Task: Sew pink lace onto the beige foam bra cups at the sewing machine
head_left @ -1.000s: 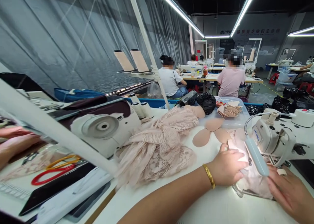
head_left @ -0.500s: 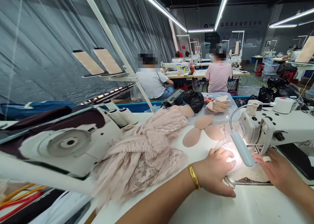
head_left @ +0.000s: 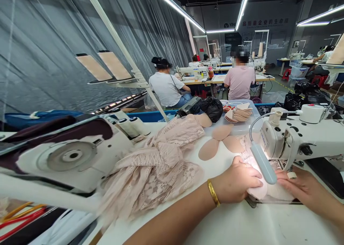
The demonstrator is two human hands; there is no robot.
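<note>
Pale pink fabric piece point(head_left: 259, 192): one, curved, lying on the worktop point(head_left: 231, 227) at the front of the nearer white sewing machine point(head_left: 285, 137), under strong light. Left hand point(head_left: 239, 180), bent fingers closed on this piece, its edge showing beside them; gold bangle point(head_left: 213, 193) at the wrist. Right hand point(head_left: 301, 187), fingers stretched toward the fabric beside the sewing head; fingertips partly behind the lamp, so I cannot tell whether they pinch or only press.

Grey-blue lamp point(head_left: 264, 164): one, on a bendy metal neck, hanging between the hands.

Lace garment fabric point(head_left: 161, 169): one beige heap, left of the hands. Petal-shaped beige pads point(head_left: 208, 150): three, tips together, between heap and machine. Clear plastic tray point(head_left: 248, 128): one, behind the pads, carrying a stack of beige pads point(head_left: 238, 113). Black plastic bag point(head_left: 212, 109): one, knotted, just beside the tray.

Beige thread cones point(head_left: 94, 67): two, on a stand at left. Co-workers ahead: one in a white shirt point(head_left: 165, 89), one in a pink shirt point(head_left: 241, 83), both with backs turned.
</note>
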